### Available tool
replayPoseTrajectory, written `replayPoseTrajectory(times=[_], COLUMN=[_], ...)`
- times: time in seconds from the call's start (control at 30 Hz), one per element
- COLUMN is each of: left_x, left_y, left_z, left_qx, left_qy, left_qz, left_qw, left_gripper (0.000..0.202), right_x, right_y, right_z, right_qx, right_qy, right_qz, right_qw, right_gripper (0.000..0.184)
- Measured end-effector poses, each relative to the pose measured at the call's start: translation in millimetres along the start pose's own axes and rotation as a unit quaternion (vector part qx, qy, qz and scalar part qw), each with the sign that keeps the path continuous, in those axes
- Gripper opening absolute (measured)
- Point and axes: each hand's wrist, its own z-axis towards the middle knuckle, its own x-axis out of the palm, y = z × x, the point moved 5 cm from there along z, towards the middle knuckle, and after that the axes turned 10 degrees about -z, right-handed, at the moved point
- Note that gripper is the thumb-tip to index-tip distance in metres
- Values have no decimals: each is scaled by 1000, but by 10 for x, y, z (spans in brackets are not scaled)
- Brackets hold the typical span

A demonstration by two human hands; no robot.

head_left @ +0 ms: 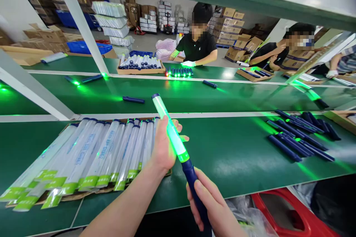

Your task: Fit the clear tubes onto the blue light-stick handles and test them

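Note:
Before me a light baton slants across the view, its translucent tube (pixel 170 129) glowing green, with a dark blue cap at the far end. The tube joins a dark blue handle (pixel 191 177). My left hand (pixel 161 146) is closed around the tube, thumb along its near side, some fingertips showing beyond it. Lower down, my right hand (pixel 210 198) wraps the handle. Close to my left forearm, several clear tubes (pixel 102 152) with blue caps and lime-green bands lie in a shallow cardboard tray. Dark blue handles (pixel 299 137), some lit green, are piled at the right.
Behind a white rail, a green conveyor belt (pixel 178 98) carries scattered lit handles (pixel 133 100). A co-worker (pixel 198 44) stands opposite beside a box of capped tubes (pixel 141 64). White posts (pixel 83 22) rise at the left. A red stool (pixel 311 211) is at lower right.

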Motion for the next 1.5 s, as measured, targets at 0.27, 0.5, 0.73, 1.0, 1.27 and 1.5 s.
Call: replayPoseTrajectory(times=[0.27, 0.5, 0.73, 1.0, 1.27, 1.5], left_x=[-29, -60, -87, -160, -230, 80], left_y=[-61, -96, -5, 147, 297, 319], left_z=[-3, -31, -41, -71, -66, -20], left_qx=[-26, -30, -46, -70, -40, -40], left_qy=[23, 15, -12, -131, -158, 15], left_qz=[-36, -2, 10, 34, 77, 21], left_qw=[999, 999, 999, 988, 984, 999], left_gripper=[57, 57, 53, 44, 30, 46], right_x=[87, 118, 41, 86, 85, -206], right_y=[-137, -85, -145, 98, 89, -70], right_z=[-144, -93, -228, -171, -133, -47], right_qx=[53, 12, 47, -88, -77, -50], right_qy=[-13, -34, -96, -133, -132, -115], right_qz=[77, 35, -171, -320, -379, -225], right_qw=[996, 999, 979, 934, 913, 966], right_gripper=[81, 79, 88, 69, 61, 63])
